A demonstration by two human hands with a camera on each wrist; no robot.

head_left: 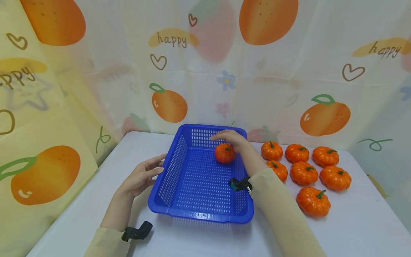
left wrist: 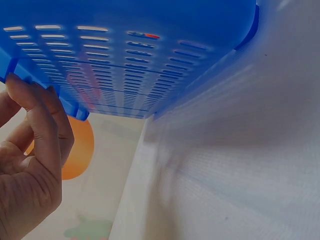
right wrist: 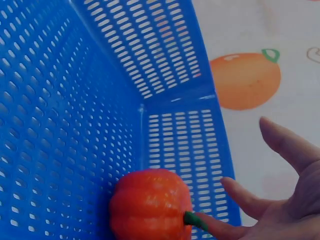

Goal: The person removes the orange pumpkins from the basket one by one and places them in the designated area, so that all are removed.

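Note:
A blue plastic basket (head_left: 205, 185) with slotted walls stands on the white table. Inside, near its far right corner, sits one small orange pumpkin (head_left: 223, 154) with a green stem. My right hand (head_left: 237, 140) is over the basket's right side, just beside that pumpkin. In the right wrist view its fingers (right wrist: 245, 199) are spread apart, and one finger lies behind the stem. At the basket's left rim, my left hand (head_left: 141, 176) holds the edge with bent fingers. From the left wrist view, the fingertips (left wrist: 17, 82) meet the underside of the rim.
Several more orange pumpkins (head_left: 304, 173) lie in loose rows on the table to the right of the basket, partly behind the right forearm. A fruit-printed curtain (head_left: 205, 96) hangs along the table's back. White tabletop (head_left: 96, 185) extends on the left.

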